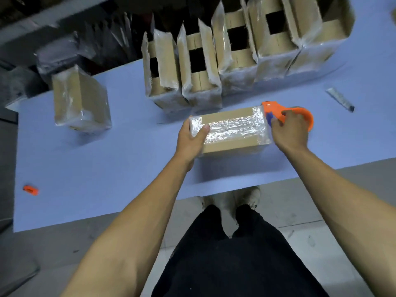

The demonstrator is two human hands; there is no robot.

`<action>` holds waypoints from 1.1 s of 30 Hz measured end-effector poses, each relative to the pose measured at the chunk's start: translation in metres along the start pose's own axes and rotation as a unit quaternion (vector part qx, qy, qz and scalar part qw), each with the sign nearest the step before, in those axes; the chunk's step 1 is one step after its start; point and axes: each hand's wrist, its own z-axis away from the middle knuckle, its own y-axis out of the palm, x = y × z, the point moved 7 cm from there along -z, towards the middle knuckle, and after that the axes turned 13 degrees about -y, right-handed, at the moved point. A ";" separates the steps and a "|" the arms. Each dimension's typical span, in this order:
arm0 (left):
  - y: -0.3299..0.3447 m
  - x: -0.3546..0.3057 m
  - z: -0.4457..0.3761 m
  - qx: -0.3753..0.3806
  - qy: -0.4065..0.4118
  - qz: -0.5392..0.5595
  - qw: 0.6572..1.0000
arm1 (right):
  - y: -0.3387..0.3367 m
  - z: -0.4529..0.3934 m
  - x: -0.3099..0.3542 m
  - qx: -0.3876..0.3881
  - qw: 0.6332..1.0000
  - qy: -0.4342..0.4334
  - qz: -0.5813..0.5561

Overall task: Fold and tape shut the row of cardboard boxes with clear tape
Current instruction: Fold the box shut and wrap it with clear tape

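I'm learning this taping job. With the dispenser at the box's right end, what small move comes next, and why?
Probably pull the orange tape dispenser down over the right end and tear off: tape already spans the top of the box, the left hand pins it, and the right hand grips the dispenser.

Seven boxes (pixel 230 130), one tape dispenser (pixel 289 113), two hands (pixel 192 136).

The closed box (pixel 229 131) at the middle is matt brown cardboard, its top and ends covered by glossy, wrinkled clear tape (pixel 231 128). At 3 o'clock from it, the tape dispenser (pixel 300 115) is smooth orange plastic. The open boxes (pixel 214 61) at 12 o'clock are the same dull cardboard, wrapped in shiny crinkled film, as is the sealed box (pixel 80 99) at 10 o'clock. The counter (pixel 107 163) looks smooth, matt and blue-violet. The floor (pixel 304 232) is pale, scuffed tile.
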 end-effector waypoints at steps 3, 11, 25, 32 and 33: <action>-0.005 0.004 -0.002 0.007 -0.017 0.024 1.000 | 0.016 0.000 -0.008 0.075 0.995 0.001 0.063; -0.019 0.011 -0.001 0.012 -0.030 0.029 0.999 | 0.007 0.013 0.000 0.080 0.988 -0.081 0.102; -0.021 0.009 0.000 0.010 -0.004 0.030 1.000 | -0.067 0.036 0.133 0.080 0.944 -0.293 0.129; -0.024 0.001 0.006 -0.018 0.014 0.007 1.000 | -0.013 0.056 0.182 0.163 0.903 -0.379 0.119; -0.030 0.005 0.008 -0.021 -0.011 0.073 0.997 | -0.012 0.054 0.179 0.155 0.909 -0.370 0.110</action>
